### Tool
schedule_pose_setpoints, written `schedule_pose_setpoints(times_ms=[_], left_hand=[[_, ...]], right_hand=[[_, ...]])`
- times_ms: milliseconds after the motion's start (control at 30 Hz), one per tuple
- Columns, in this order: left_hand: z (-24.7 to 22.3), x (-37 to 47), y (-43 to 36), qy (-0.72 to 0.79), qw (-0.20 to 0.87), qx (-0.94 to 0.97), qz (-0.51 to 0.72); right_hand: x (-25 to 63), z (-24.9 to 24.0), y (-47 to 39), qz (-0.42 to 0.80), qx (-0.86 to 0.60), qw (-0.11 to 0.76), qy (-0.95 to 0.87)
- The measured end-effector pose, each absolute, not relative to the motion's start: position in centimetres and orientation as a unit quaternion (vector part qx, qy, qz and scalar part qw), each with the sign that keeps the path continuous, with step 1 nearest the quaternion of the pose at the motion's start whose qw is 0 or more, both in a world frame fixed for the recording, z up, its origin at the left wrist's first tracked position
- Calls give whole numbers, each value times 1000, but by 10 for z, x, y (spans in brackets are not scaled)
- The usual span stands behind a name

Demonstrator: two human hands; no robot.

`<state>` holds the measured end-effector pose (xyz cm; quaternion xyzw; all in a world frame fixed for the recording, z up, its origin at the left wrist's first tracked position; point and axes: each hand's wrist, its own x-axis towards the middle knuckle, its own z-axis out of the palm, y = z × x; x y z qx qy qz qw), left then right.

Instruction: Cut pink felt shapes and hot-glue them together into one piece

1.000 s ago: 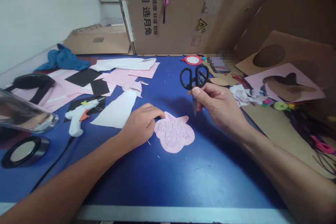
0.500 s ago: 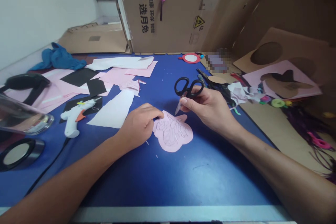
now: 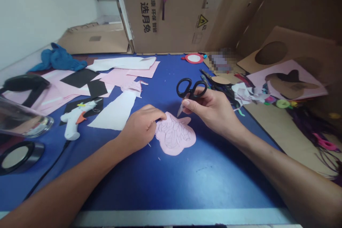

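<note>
A pink cutout (image 3: 175, 139) with wavy edges and dark drawn lines lies on the blue tabletop (image 3: 203, 185). My left hand (image 3: 143, 126) pinches its upper left edge between thumb and forefinger. In my right hand (image 3: 213, 108) is a pair of scissors (image 3: 191, 91), gripped around the blades. Their black handle loops point up and away, and the tip points down toward the top edge of the cutout. Whether the tip touches the cutout I cannot tell. Small white slivers lie beside the cutout.
On the left are a white glue gun (image 3: 72, 123) with a cord, a roll of tape (image 3: 20, 156), a clear container (image 3: 29, 124) and pink, white and black sheets. Cardboard (image 3: 283, 124), scraps and cords crowd the right. A tall cardboard panel (image 3: 176, 25) stands behind.
Hands, scissors and cutout hold nearly the same positions. The whole view has shifted very slightly.
</note>
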<state>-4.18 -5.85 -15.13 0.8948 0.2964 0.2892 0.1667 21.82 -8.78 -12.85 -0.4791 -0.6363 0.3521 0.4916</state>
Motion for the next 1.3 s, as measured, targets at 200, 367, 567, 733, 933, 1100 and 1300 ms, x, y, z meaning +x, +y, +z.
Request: schedule_pose_setpoints(times_ms=[200,367,567,733,933,1100,1300], left_hand=[[-151,-43,-58,290,165,897,291],[-147,-43,-58,304,172,886,306],[-140,-43,-60,329,179,876,303],[-139,-43,-59,345,207,863,304],[-144,-41,-56,366,228,848,307],[-148,-40,-55,382,235,835,319],[-149,-40,-57,374,219,850,298]], right_hand=[[217,-127,-87,352,-483,494,-632],[215,-126,-88,367,-480,504,-617],[215,-125,-89,373,-490,503,-607],[213,-125,-91,370,-489,509,-604],[206,-123,-96,362,-489,498,-618],[201,-124,-98,342,-491,490,-634],[203,-127,-97,293,-509,488,-646]])
